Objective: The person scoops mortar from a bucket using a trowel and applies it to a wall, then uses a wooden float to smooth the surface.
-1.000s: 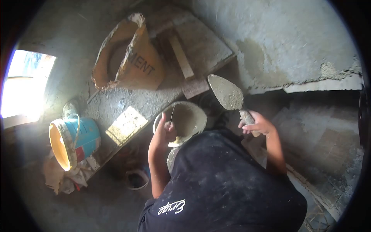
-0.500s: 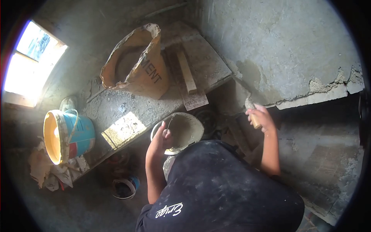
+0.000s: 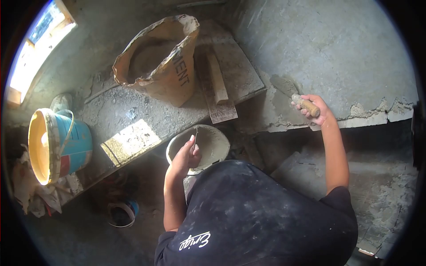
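Note:
My right hand (image 3: 316, 108) is wrapped round the wooden grip of a trowel (image 3: 306, 104). The mortar-coated blade lies against the grey wall (image 3: 337, 48), over a patch of damp mortar (image 3: 288, 86). Close to my body, my left hand (image 3: 188, 156) is closed on what looks like the thin wire handle (image 3: 196, 131) of a mortar bucket (image 3: 227, 148). Grey wet mix coats the inside of this bucket. Part of its near side is hidden by my hand and dark shirt.
A torn cement bag (image 3: 171, 86) stands on the dusty slab (image 3: 106, 106), beside a wooden-handled float (image 3: 216, 82). A blue paint bucket (image 3: 75, 139) lies tipped at the left. Below is a smaller bucket (image 3: 123, 214). The wall's lower edge (image 3: 368, 120) is broken.
My right hand has moved up and right, bringing the trowel blade onto the damp patch of wall. My left hand stays at the mortar bucket. The view has shifted slightly.

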Demonstrator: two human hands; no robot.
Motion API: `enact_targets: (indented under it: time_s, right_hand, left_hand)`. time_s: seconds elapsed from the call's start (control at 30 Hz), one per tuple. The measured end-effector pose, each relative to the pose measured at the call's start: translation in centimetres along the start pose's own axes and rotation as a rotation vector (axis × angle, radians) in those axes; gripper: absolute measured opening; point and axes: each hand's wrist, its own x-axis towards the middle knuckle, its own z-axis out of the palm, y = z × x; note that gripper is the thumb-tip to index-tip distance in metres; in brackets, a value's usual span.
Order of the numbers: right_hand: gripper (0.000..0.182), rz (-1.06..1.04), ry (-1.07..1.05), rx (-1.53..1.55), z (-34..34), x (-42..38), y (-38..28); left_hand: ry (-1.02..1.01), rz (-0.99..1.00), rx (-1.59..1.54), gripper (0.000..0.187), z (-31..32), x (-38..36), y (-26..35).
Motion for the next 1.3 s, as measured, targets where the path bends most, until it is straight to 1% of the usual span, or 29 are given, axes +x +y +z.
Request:
enact_targets:
  time_s: [0.03,0.07,0.13,0.2,0.27,0.33,0.37,0.43,0.6,0.63,0.7,0.73,0.87,0.93,0.97,1.03,1.2,1.3]
  right_hand:
    - [0.046,0.048,-0.023,0.019,0.3,0.2,-0.5]
    - [0.046,0.051,-0.017,0.003,0.6,0.4,-0.9]
    - [0.047,0.102,0.002,0.086,1.1,1.0,-1.5]
    - [0.047,0.071,0.046,0.121,1.4,1.4,-1.8]
    - [0.047,0.038,0.087,0.153,1.3,1.2,-2.3]
    - [0.045,0.111,0.061,0.254,1.1,0.7,-2.7]
    - [0.045,0.117,0.06,0.244,1.6,0.2,-2.7]
    - [0.044,0.022,0.086,0.169,2.7,-1.6,-2.6]
    - [0.046,-0.022,0.108,0.078,5.0,-3.3,-2.2]
    - [0.046,-0.024,0.118,0.089,4.8,-2.8,-2.0]
    - [0.046,0.057,0.128,0.077,3.9,-0.7,-1.4]
    - [0.046,0.052,0.112,0.115,3.4,0.3,-1.0]
    - [0.044,0.09,0.133,0.167,1.9,0.8,-1.4]
    - [0.048,0.0,0.08,0.209,1.5,-0.6,-1.7]
    - [0.048,0.006,0.076,0.209,2.0,-1.4,-1.8]
    - [0.048,-0.05,0.076,0.189,3.0,-3.3,-2.2]
    - [0.047,-0.088,0.083,0.153,4.1,-4.0,-1.4]
    - [0.047,-0.043,0.04,0.162,3.3,-2.7,-0.6]
  left_hand:
    - [0.001,-0.007,-0.005,0.05,-0.2,-0.1,0.0]
    - [-0.005,-0.015,-0.016,0.049,-0.3,-0.2,0.1]
    - [-0.04,-0.006,-0.033,0.049,-0.7,-0.2,0.1]
    - [-0.075,0.003,-0.046,0.049,-1.1,-0.3,0.3]
    - [-0.116,0.001,0.007,0.049,-1.4,-0.4,0.7]
    - [-0.124,-0.006,0.003,0.048,-1.5,-0.6,1.3]
    - [-0.132,-0.022,0.01,0.048,-1.5,-0.6,1.5]
    - [-0.138,-0.032,-0.011,0.048,-1.5,-0.7,1.7]
    - [-0.159,-0.061,0.011,0.049,-1.6,0.1,1.6]
    - [-0.156,-0.066,-0.011,0.047,-1.4,0.3,1.5]
    - [-0.181,-0.067,0.005,0.047,-1.4,0.6,1.2]
    - [-0.196,-0.062,0.013,0.047,-1.4,0.6,1.2]
    - [-0.206,-0.078,0.024,0.047,-1.4,0.5,1.4]
    - [-0.21,-0.08,0.015,0.047,-1.7,0.4,1.3]
    - [-0.203,-0.083,0.014,0.047,-1.8,0.2,1.3]
    - [-0.148,-0.063,0.048,0.047,-1.6,0.1,1.6]
    - [-0.18,-0.091,0.022,0.048,-1.9,0.5,1.2]
    - [-0.202,-0.094,0.019,0.048,-1.6,0.6,1.2]
